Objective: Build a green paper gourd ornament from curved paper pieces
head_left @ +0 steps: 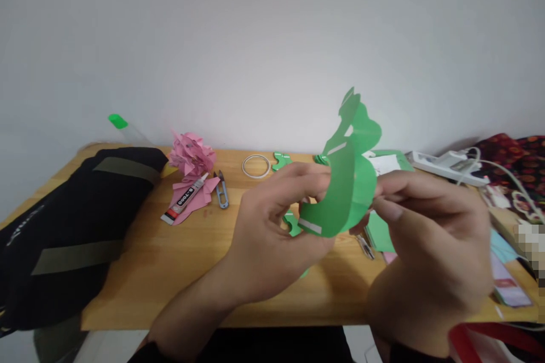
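Above the table, both my hands hold a curled green paper cut-out (340, 187) with wavy edges and short white strips on it. My left hand (276, 232) is closed round its left side, with the fingers partly behind the paper. At its right edge my right hand (434, 227) pinches the paper between thumb and fingers. Smaller green paper pieces (281, 161) lie on the wood behind, and another green piece (292, 222) shows partly behind my left hand.
A black bag (85, 221) covers the table's left side. Near it are a pink paper flower (191, 153), a glue tube (184, 201), thread snips (222, 190) and a tape ring (243, 167). A power strip (447, 165) and a phone (508, 281) lie at right.
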Motion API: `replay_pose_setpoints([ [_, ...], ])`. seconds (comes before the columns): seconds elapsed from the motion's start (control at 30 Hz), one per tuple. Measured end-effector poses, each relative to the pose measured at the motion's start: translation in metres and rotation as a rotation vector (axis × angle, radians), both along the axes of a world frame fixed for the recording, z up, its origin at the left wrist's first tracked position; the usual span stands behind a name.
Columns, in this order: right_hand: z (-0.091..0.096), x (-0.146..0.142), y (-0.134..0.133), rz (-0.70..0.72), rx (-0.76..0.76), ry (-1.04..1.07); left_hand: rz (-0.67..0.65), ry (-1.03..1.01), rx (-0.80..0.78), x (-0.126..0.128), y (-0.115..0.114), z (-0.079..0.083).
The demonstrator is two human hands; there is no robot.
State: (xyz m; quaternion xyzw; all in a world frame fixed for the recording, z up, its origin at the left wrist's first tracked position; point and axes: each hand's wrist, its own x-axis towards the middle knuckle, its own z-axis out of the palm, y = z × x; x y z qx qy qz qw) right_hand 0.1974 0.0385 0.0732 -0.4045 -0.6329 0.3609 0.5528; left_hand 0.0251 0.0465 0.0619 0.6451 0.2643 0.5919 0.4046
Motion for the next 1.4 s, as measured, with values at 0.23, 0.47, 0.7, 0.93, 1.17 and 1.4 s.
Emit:
replay_pose_setpoints([
  [0.23,-0.001,0.0,0.001,0.058,0.042,0.056,0.018,0.013,0.009,0.0,-0.001,0.001],
  [0.47,0.001,-0.002,0.001,0.034,0.044,0.039,0.023,0.006,-0.008,0.0,-0.001,-0.001],
  [0.7,-0.001,-0.001,0.005,-0.014,0.028,-0.01,0.097,0.073,0.1,0.002,0.004,-0.008],
  [0.93,-0.001,0.0,0.018,-0.006,-0.026,0.022,0.104,0.25,0.181,0.003,0.006,-0.005],
  [1.17,-0.003,0.001,0.014,0.035,0.02,-0.017,-0.051,0.128,-0.065,-0.01,0.007,-0.011],
  [1.4,-0.01,0.0,0.02,0.124,0.041,-0.064,-0.15,-0.03,-0.101,-0.023,0.018,-0.012],
])
